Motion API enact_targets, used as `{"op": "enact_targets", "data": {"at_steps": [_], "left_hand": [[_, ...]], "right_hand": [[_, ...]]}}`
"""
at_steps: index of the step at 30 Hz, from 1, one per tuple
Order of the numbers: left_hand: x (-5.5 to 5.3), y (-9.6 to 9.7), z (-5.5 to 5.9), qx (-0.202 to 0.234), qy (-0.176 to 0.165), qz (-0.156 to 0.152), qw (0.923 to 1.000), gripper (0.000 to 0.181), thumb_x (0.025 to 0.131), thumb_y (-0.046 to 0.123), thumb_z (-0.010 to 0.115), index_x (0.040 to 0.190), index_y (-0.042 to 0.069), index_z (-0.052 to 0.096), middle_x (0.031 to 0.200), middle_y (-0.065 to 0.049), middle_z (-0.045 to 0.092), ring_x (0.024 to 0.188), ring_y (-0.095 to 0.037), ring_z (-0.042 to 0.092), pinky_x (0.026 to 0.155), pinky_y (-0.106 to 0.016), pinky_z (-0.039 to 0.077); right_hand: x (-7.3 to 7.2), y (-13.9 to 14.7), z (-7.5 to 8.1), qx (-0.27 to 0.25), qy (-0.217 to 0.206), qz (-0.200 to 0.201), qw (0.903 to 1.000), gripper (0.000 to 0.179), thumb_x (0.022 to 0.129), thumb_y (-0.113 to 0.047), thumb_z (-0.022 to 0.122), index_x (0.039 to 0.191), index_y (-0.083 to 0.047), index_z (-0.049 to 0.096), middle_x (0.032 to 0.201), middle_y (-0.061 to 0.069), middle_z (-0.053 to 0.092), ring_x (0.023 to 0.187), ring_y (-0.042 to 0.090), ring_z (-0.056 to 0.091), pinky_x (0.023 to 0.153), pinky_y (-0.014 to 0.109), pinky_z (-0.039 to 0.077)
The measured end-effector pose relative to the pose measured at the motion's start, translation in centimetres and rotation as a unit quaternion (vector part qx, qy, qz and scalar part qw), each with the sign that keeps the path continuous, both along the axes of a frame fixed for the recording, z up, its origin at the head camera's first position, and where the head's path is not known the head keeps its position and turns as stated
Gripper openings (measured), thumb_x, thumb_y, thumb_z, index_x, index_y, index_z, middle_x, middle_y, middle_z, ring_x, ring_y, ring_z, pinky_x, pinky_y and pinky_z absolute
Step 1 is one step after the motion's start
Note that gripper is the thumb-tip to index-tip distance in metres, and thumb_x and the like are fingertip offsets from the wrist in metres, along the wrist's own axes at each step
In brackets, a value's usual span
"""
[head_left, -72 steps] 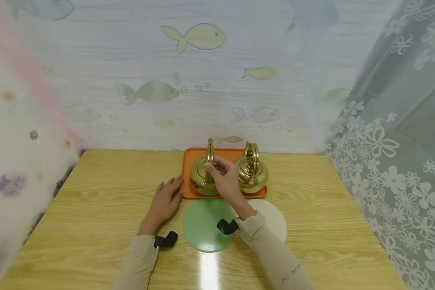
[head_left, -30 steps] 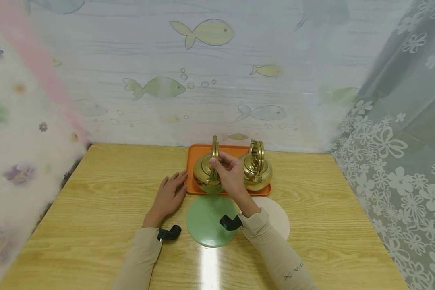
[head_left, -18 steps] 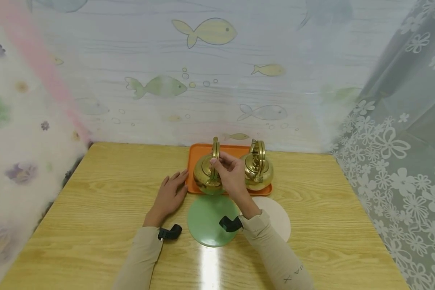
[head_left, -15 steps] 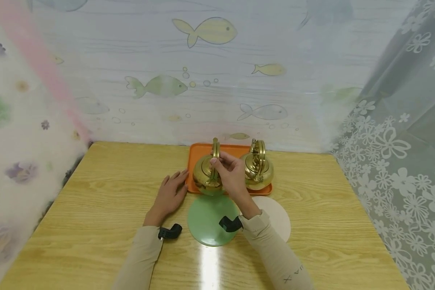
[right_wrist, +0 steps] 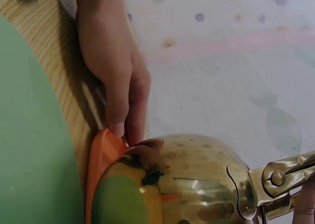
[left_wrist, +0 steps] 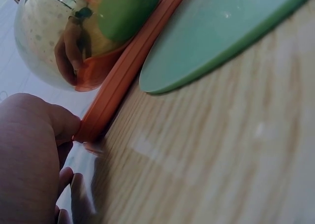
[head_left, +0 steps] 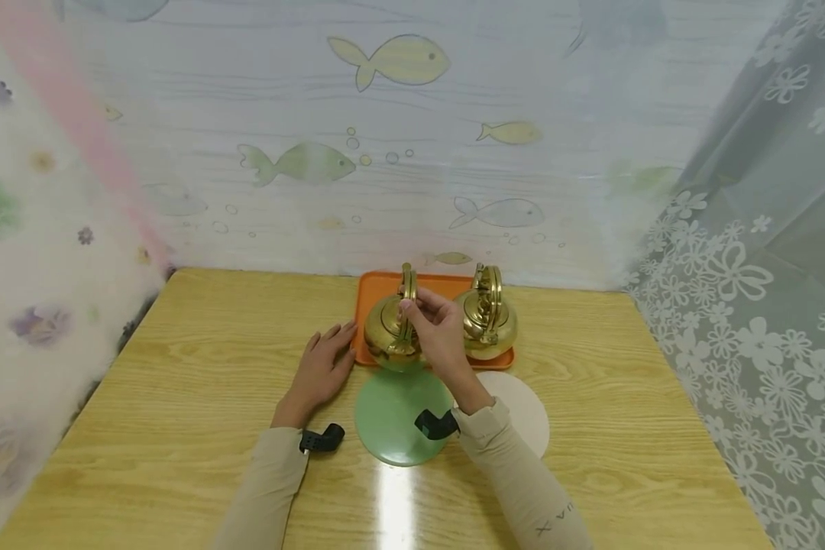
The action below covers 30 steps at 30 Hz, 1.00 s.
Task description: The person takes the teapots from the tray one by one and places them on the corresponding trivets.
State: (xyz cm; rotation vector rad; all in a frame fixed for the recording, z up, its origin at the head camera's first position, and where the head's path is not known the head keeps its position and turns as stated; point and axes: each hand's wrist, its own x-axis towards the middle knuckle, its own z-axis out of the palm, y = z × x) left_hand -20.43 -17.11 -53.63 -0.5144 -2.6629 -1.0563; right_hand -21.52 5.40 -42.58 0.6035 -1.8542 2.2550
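Two brass kettles stand over an orange tray (head_left: 367, 286) at the far side of the table. My right hand (head_left: 443, 336) pinches the upright handle of the left kettle (head_left: 380, 336) between thumb and fingers. This kettle's near side overlaps the tray's front rim in the head view. The right kettle (head_left: 491, 345) sits on the tray beside it, its handle also upright. My left hand (head_left: 319, 370) lies along the tray's left side, fingers extended. In the left wrist view, the thumb of the left hand (left_wrist: 24, 155) touches the tray's corner (left_wrist: 93, 125).
A green round mat (head_left: 400, 420) lies on the wooden table (head_left: 179, 428) just in front of the tray. To its right is a white round mat (head_left: 525, 412), partly under my right forearm. A fish-patterned wall covering (head_left: 399, 214) stands right behind the table.
The left kettle has shifted slightly toward me over the tray's front rim, still held by its handle. My left hand keeps its place at the tray. The head view has tilted a little.
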Motion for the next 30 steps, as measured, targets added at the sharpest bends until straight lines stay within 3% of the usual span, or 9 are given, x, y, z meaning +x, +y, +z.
{"op": "enact_targets", "data": {"at_steps": [14, 30], "left_hand": [[-0.1, 0.0, 0.2, -0.009, -0.024, 0.003, 0.9997, 0.049, 0.104, 0.018, 0.055, 0.150, 0.001, 0.049, 0.157, -0.014, 0.046, 0.147, -0.042, 0.037, 0.123, -0.062, 0.013], [-0.2, 0.1, 0.1, -0.005, -0.022, 0.004, 0.9997, 0.049, 0.104, 0.018, 0.054, 0.151, 0.002, 0.049, 0.157, -0.013, 0.046, 0.147, -0.041, 0.037, 0.124, -0.061, 0.013]], "right_hand": [[0.8, -0.3, 0.0, 0.009, -0.009, -0.027, 0.9996, 0.028, 0.099, 0.000, 0.063, 0.119, 0.019, 0.065, 0.082, -0.008, 0.070, 0.072, 0.008, 0.066, 0.071, 0.021, 0.057], [1.3, -0.3, 0.2, 0.014, -0.014, -0.036, 0.9991, 0.026, 0.099, -0.002, 0.064, 0.117, 0.017, 0.067, 0.082, -0.006, 0.069, 0.071, 0.008, 0.066, 0.071, 0.022, 0.057]]}}
